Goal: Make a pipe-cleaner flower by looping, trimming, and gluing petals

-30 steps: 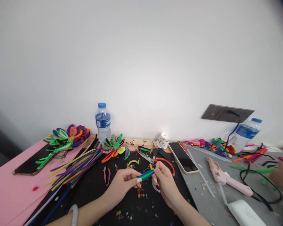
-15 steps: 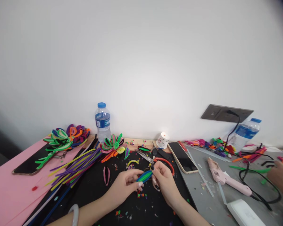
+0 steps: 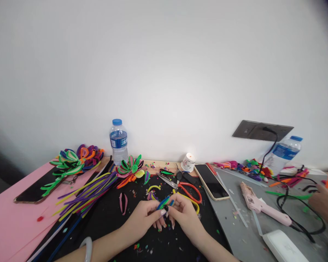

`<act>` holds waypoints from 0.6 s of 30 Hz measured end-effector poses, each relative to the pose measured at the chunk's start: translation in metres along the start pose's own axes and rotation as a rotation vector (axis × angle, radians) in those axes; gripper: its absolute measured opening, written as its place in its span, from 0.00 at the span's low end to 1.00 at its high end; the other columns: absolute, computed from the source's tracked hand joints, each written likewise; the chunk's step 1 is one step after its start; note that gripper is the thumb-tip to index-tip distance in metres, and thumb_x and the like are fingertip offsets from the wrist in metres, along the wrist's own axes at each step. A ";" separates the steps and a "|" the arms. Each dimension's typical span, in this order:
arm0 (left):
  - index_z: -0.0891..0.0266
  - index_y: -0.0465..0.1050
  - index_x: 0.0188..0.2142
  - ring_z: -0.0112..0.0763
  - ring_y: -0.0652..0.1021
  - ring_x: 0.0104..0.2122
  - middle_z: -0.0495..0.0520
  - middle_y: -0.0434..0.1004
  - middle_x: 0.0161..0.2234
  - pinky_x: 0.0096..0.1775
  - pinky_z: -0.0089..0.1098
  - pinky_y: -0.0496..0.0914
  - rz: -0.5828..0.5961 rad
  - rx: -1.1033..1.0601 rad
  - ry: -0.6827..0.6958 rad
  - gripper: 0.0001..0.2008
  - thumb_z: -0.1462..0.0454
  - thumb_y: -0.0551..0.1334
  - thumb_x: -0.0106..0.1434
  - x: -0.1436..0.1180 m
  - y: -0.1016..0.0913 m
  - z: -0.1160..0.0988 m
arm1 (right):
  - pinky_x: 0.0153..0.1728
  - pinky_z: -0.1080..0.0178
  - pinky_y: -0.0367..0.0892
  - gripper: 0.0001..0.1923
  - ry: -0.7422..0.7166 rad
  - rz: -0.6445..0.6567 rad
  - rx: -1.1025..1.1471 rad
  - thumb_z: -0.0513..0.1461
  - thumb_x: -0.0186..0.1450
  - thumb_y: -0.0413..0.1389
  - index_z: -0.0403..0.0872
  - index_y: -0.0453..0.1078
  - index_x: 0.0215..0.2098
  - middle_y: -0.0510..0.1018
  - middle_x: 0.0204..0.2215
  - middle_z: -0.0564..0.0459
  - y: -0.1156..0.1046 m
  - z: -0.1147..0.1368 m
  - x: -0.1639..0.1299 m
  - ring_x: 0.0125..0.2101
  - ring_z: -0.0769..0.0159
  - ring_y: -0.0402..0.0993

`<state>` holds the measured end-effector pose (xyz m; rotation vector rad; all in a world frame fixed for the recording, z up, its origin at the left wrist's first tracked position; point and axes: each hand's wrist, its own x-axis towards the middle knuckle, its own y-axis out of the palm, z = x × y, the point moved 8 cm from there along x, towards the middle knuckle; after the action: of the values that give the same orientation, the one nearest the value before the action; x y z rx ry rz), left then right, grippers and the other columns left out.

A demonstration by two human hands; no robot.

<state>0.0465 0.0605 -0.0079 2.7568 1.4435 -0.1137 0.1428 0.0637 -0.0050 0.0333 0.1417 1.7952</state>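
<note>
On the black mat (image 3: 112, 214) at the six o'clock edge of your view, your left hand (image 3: 144, 218) and your right hand (image 3: 184, 214) meet fingertip to fingertip, both pinched shut on a small folded pipe-cleaner piece (image 3: 164, 202) in blue and green that juts up toward twelve o'clock between them. A yellow pipe cleaner (image 3: 191, 201) curls out from under your right hand toward three o'clock. Just beyond your knuckles, at about one o'clock, red-handled scissors (image 3: 187, 189) lie flat, with a cream-cased phone (image 3: 211, 182) face up beside them. At eleven o'clock from your hands a loose sheaf of yellow and purple pipe cleaners (image 3: 84, 194) fans across the mat, and past it a finished pipe-cleaner flower (image 3: 131, 169) rests near the wall. Behind that flower stands a capped water bottle (image 3: 118, 141), upright; how much water it holds I cannot tell. A second capped water bottle (image 3: 285, 153) stands at two o'clock by the wall socket (image 3: 261, 130), also with its level unclear. A pink glue gun (image 3: 262, 207) lies on the grey board (image 3: 243, 236) at three o'clock, and another person's hand (image 3: 324, 203) shows at the far right edge. A dark phone (image 3: 35, 189) sits on the pink sheet (image 3: 5, 222) at nine o'clock.
</note>
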 end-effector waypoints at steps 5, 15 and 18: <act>0.68 0.69 0.28 0.25 0.72 0.20 0.52 0.73 0.22 0.24 0.24 0.65 0.004 0.005 0.018 0.16 0.56 0.52 0.60 -0.001 0.001 -0.003 | 0.13 0.73 0.61 0.05 -0.014 -0.032 0.034 0.36 0.55 0.54 0.45 0.62 0.30 0.65 0.19 0.62 0.001 0.007 -0.002 0.14 0.77 0.61; 0.67 0.65 0.33 0.26 0.73 0.19 0.52 0.73 0.22 0.23 0.25 0.66 -0.052 -0.055 -0.002 0.16 0.54 0.52 0.60 0.003 -0.004 0.010 | 0.17 0.70 0.66 0.10 -0.029 -0.010 0.069 0.31 0.54 0.50 0.47 0.61 0.35 0.66 0.25 0.59 0.003 0.011 -0.005 0.20 0.74 0.65; 0.66 0.65 0.33 0.26 0.73 0.19 0.51 0.73 0.22 0.23 0.25 0.65 -0.046 -0.048 -0.005 0.16 0.54 0.52 0.60 0.003 -0.003 0.009 | 0.18 0.69 0.67 0.08 -0.024 -0.029 0.066 0.33 0.55 0.52 0.46 0.62 0.34 0.67 0.24 0.59 0.001 0.010 -0.003 0.20 0.73 0.66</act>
<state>0.0450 0.0640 -0.0175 2.6840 1.4888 -0.0862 0.1432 0.0617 0.0053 0.0990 0.1832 1.7605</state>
